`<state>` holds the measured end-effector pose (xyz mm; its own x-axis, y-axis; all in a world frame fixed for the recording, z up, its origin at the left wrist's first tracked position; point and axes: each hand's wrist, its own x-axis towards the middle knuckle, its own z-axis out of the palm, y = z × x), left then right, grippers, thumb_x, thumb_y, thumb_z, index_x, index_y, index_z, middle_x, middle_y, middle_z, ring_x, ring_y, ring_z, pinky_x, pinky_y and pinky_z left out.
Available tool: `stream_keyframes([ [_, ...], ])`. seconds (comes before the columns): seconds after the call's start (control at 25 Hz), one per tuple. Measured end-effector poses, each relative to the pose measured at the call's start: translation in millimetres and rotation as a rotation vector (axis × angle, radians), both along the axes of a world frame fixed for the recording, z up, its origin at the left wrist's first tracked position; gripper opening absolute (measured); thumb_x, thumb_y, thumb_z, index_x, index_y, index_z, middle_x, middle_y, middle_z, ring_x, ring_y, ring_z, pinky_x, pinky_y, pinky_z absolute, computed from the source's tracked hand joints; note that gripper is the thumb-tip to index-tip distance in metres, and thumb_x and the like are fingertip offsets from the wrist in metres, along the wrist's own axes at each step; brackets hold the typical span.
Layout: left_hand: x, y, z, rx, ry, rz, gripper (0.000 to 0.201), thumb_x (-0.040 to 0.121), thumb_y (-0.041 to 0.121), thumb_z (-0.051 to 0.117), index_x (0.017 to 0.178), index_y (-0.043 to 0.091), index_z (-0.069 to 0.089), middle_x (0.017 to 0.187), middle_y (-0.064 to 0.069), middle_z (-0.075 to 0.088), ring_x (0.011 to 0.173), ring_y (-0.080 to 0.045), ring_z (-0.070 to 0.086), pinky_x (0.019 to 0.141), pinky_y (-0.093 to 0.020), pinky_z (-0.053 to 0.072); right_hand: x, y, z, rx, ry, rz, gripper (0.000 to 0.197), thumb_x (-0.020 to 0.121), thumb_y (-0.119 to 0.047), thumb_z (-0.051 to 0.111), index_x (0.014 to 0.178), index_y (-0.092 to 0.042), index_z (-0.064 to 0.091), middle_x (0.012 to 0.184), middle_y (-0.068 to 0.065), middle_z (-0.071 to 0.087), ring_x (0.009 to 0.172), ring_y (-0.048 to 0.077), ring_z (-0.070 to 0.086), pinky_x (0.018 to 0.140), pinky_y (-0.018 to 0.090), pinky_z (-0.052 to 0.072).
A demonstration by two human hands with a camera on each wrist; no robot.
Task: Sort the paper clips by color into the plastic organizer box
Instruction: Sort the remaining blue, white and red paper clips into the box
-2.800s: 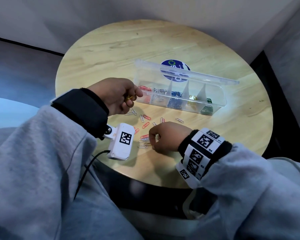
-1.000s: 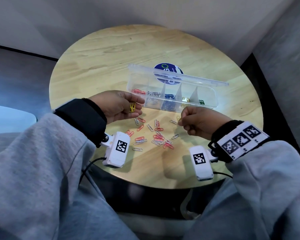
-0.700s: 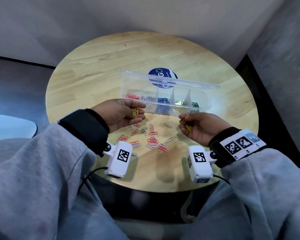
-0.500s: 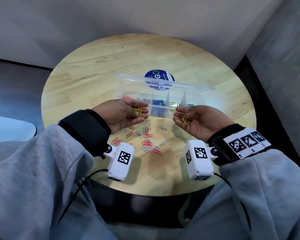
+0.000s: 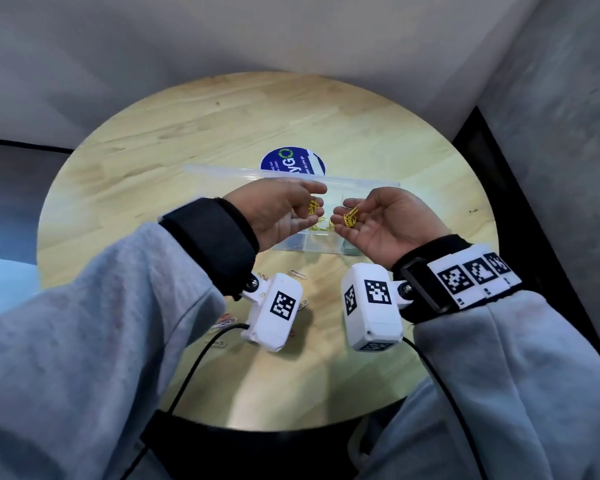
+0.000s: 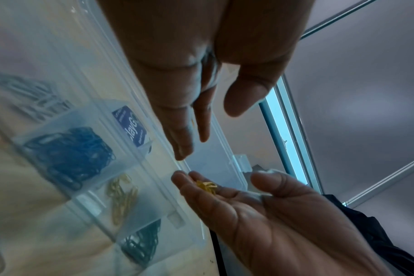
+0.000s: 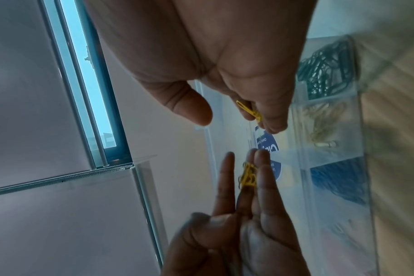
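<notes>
Both hands hover palm up over the clear organizer box [image 5: 305,245], fingertips nearly meeting. My left hand [image 5: 317,200] carries a small bunch of yellow paper clips [image 5: 313,206] on straight fingers, thumb held apart. My right hand [image 5: 340,214] has more yellow clips [image 5: 350,216] lying on loosely cupped fingers, thumb off them. Directly below is the compartment with yellow clips [image 6: 122,198], between the blue clips [image 6: 71,155] and the dark green clips [image 6: 142,242]. The right wrist view shows the left hand's clips [image 7: 248,177] and the right hand's clips [image 7: 249,112].
Loose clips lie on the round wooden table [image 5: 153,133] near its front edge, one silver [image 5: 298,274] and a red and silver cluster [image 5: 224,322] partly hidden by my left sleeve. The box lid [image 5: 222,169] stands open at the back, over a blue round sticker [image 5: 293,162].
Both hands left the loose pile and moved forward over the box carrying yellow clips. The right hand turned palm up, and the hands came close together.
</notes>
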<state>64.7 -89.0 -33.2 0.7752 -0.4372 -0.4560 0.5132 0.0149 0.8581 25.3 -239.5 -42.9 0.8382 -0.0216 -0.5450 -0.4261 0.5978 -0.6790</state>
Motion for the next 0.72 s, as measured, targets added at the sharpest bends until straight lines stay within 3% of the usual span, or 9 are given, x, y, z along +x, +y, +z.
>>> stream_keyframes([
  [0.2,-2,-11,-12,-0.026,0.015,0.005,0.034,0.084,-0.012,0.029,0.097,0.007,0.055,0.081,-0.007,0.045,0.068,-0.012,0.045,0.055,-0.011,0.048,3,2,-2,0.103,-0.082,0.015,0.017,0.072,0.002,0.038,0.078,-0.013,0.038,0.088,0.012,0.048,0.080,0.025,0.051,0.081,0.027,0.042],
  [0.24,-2,-9,-14,-0.021,0.011,0.010,0.034,0.085,-0.012,0.029,0.096,0.007,0.055,0.082,-0.006,0.045,0.070,-0.011,0.045,0.054,-0.011,0.049,2,2,-2,0.097,-0.087,0.016,0.016,0.075,0.002,0.038,0.079,-0.013,0.039,0.109,0.014,0.054,0.101,0.030,0.056,0.091,0.027,0.042],
  [0.28,-3,-5,-14,-0.010,0.000,0.018,0.034,0.085,-0.012,0.029,0.094,0.008,0.056,0.083,-0.006,0.047,0.072,-0.011,0.047,0.055,-0.010,0.050,1,4,-2,0.073,-0.082,0.010,0.014,0.079,0.002,0.036,0.082,-0.012,0.040,0.136,0.020,0.046,0.127,0.035,0.047,0.104,0.029,0.038],
  [0.36,-4,7,-11,0.017,-0.037,0.027,0.038,0.085,-0.013,0.028,0.093,0.010,0.058,0.086,-0.005,0.053,0.077,-0.011,0.054,0.061,-0.012,0.052,0,7,-2,0.026,-0.071,-0.007,0.020,0.085,0.002,0.032,0.096,-0.005,0.046,0.151,0.026,0.019,0.142,0.036,0.020,0.111,0.034,0.031],
  [0.44,-5,21,-4,0.043,-0.086,-0.001,0.039,0.086,-0.012,0.029,0.093,0.012,0.059,0.088,-0.005,0.060,0.078,-0.013,0.061,0.063,-0.016,0.054,1,7,-5,-0.026,-0.070,0.009,0.033,0.082,0.000,0.039,0.113,0.002,0.048,0.144,0.022,0.038,0.139,0.033,0.030,0.106,0.034,0.035],
  [0.48,-6,29,0,0.086,-0.117,-0.021,0.037,0.087,-0.009,0.032,0.093,0.014,0.060,0.086,-0.003,0.062,0.075,-0.013,0.062,0.061,-0.017,0.053,1,8,-6,-0.082,-0.070,0.035,0.034,0.080,-0.001,0.043,0.113,0.002,0.050,0.130,0.020,0.048,0.133,0.032,0.040,0.103,0.033,0.038],
  [0.56,-7,45,7,0.277,-0.202,-0.049,0.028,0.089,-0.001,0.042,0.092,0.020,0.061,0.082,0.001,0.063,0.069,-0.010,0.061,0.058,-0.019,0.048,-1,12,-3,-0.239,-0.082,0.082,0.020,0.086,-0.003,0.043,0.102,-0.002,0.056,0.106,0.017,0.055,0.106,0.026,0.057,0.092,0.029,0.046],
  [0.64,-6,61,10,0.518,-0.288,-0.071,0.023,0.089,0.005,0.048,0.094,0.023,0.061,0.083,0.002,0.062,0.071,-0.011,0.059,0.059,-0.021,0.045,-5,18,1,-0.399,-0.120,0.127,0.017,0.090,-0.003,0.042,0.084,-0.006,0.058,0.085,0.011,0.058,0.078,0.020,0.058,0.075,0.027,0.050],
  [0.72,-7,72,9,0.773,-0.373,-0.182,0.021,0.087,0.011,0.051,0.100,0.024,0.060,0.087,0.000,0.063,0.074,-0.014,0.059,0.064,-0.024,0.046,-10,22,3,-0.542,-0.179,0.222,0.020,0.090,-0.002,0.045,0.074,-0.009,0.056,0.073,0.007,0.056,0.065,0.017,0.056,0.061,0.024,0.048],
])
